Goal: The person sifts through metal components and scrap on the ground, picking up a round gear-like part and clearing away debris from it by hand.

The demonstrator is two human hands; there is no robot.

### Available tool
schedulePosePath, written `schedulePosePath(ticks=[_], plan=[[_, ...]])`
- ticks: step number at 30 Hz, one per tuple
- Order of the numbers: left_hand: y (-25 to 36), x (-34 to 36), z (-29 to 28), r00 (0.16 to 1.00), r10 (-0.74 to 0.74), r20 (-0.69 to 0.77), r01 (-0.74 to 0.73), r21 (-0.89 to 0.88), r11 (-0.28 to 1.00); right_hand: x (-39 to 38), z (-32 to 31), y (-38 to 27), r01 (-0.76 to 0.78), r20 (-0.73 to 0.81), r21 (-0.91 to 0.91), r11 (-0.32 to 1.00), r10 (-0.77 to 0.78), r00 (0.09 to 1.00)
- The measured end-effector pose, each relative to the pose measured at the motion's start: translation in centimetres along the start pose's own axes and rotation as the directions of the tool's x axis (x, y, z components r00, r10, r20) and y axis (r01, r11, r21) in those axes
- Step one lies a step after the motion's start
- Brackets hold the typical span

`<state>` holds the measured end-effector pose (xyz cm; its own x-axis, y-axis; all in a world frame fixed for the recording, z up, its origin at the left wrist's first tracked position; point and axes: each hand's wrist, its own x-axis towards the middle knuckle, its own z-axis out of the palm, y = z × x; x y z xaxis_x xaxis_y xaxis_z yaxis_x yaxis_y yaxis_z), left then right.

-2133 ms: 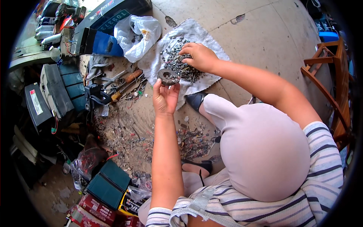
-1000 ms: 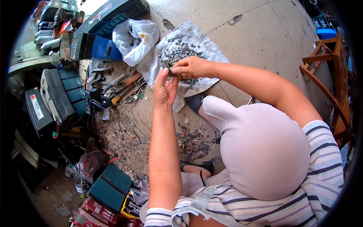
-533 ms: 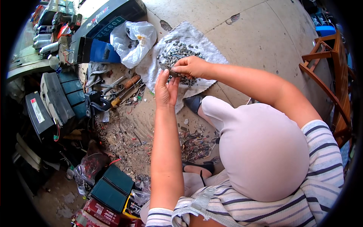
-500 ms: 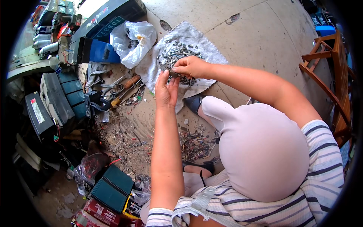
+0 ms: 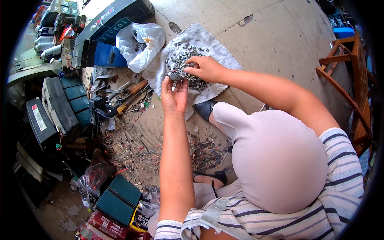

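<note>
My left hand [image 5: 175, 98] is palm up, its thumb and fingers closed on a small dark grey flat piece [image 5: 175, 76] at the near side of a heap of screws. Just to the right, my right hand [image 5: 208, 70] hovers over the heap. Its thumb and forefinger are bent and apart, close to the dark piece; nothing shows between them. Beneath both hands, the mixed metal screws [image 5: 188, 54] lie heaped on a whitish cloth [image 5: 218, 48] on the floor. Part of the heap is hidden by my right hand.
Left of the cloth stands an open white plastic bag [image 5: 140, 44] beside a blue box [image 5: 105, 54]. Wrenches and wooden-handled tools [image 5: 134, 90] lie below it. Small scraps [image 5: 132, 140] litter the floor. Batteries [image 5: 60, 104] line the left; a wooden chair [image 5: 354, 80] stands right.
My right thumb and forefinger have come apart from their pinch and shifted slightly away from the dark piece. In my left hand the piece now shows a broader face.
</note>
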<state>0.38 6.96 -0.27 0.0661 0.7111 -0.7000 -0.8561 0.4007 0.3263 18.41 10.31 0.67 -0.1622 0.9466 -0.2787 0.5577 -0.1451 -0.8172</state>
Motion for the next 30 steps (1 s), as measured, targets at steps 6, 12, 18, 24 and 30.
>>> schedulePosePath(ticks=[6,12,18,24,30], plan=[[-0.4,-0.6,0.1,0.998,-0.023,0.065,0.018,0.069,0.997,-0.2,0.1,-0.4,0.182,0.249,0.185,0.966,-0.226,0.942],[-0.3,-0.3,-1.0,0.995,-0.037,0.089,0.025,0.131,0.991,-0.1,0.1,0.4,0.239,0.248,0.235,0.942,-0.295,0.923],[-0.1,-0.2,-1.6,0.995,-0.037,0.091,0.031,0.062,0.998,-0.3,0.3,-0.4,0.232,0.185,0.281,0.931,-0.289,0.939],[-0.1,-0.9,-1.6,0.994,-0.057,0.091,0.068,-0.122,0.990,0.4,-1.2,1.1,0.218,0.072,0.119,0.969,-0.227,0.971],[-0.3,-1.9,-1.0,0.974,-0.047,0.220,0.060,-0.052,0.997,0.4,-1.1,1.2,0.199,-0.006,0.046,0.979,-0.199,0.980]])
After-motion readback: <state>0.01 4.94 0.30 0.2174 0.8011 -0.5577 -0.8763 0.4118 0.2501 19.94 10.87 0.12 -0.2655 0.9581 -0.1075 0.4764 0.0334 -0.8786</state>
